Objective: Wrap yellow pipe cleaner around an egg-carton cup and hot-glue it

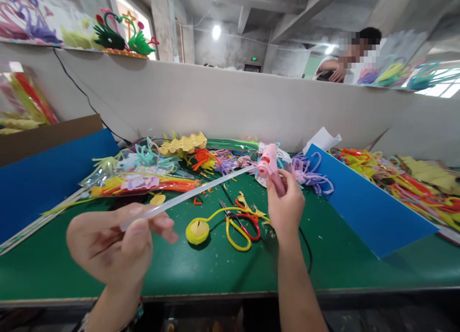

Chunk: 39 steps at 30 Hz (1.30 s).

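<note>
Between the thumb and fingers of my left hand (115,241) is a long translucent glue stick (194,190), pointing up to the right. My right hand (286,205) grips the handle of a pink glue gun (269,163), held above the table. The far end of the stick meets the back of the gun in view; whether it sits inside cannot be told. Below, on the green table, lie a yellow pipe-cleaner ball (197,232) with a yellow stem, and scissors (242,224) with red and yellow about their handles.
Pipe cleaners in several colours (143,184) and a yellow egg-carton-like sheet (184,143) lie along the back. Blue panels (370,207) stand at both sides. A black cord runs by my right forearm. Beyond the white partition (223,102) is another person (347,59).
</note>
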### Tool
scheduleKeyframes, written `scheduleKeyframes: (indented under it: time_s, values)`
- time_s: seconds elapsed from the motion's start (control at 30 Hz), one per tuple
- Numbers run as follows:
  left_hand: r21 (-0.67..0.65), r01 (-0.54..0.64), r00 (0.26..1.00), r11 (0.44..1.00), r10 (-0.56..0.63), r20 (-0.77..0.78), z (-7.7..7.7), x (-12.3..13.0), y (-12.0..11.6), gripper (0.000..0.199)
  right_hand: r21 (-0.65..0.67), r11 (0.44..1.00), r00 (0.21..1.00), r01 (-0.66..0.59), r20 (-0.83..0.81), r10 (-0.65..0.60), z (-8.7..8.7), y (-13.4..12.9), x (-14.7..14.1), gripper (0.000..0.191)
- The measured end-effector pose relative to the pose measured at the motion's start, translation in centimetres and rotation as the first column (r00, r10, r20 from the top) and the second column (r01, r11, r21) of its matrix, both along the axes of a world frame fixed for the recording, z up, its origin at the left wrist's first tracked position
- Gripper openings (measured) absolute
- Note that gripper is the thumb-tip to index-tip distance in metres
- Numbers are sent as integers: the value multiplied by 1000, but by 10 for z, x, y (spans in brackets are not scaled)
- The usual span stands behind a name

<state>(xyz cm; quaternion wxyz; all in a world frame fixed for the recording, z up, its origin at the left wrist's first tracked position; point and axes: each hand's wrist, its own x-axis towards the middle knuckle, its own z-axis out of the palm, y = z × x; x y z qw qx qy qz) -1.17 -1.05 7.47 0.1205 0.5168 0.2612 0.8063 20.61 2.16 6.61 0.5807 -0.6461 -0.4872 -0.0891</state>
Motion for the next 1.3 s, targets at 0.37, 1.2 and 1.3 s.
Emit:
scheduleKeyframes:
  time_s: [0.37,1.2,1.3]
  values:
    - [2,57,998,998,-57,1,2,3,-5,23,-100,993,996,68,71,-61,2,-5,-2,34]
    - [274,61,726,960,146,-672,3,2,-15,20,-228,972,995,47,95,-25,-2,-2,-7,34]
    - [340,-11,644,940,267,-717,9,8,-18,17,-190,976,986,104,152,-75,-6,0,-4,32]
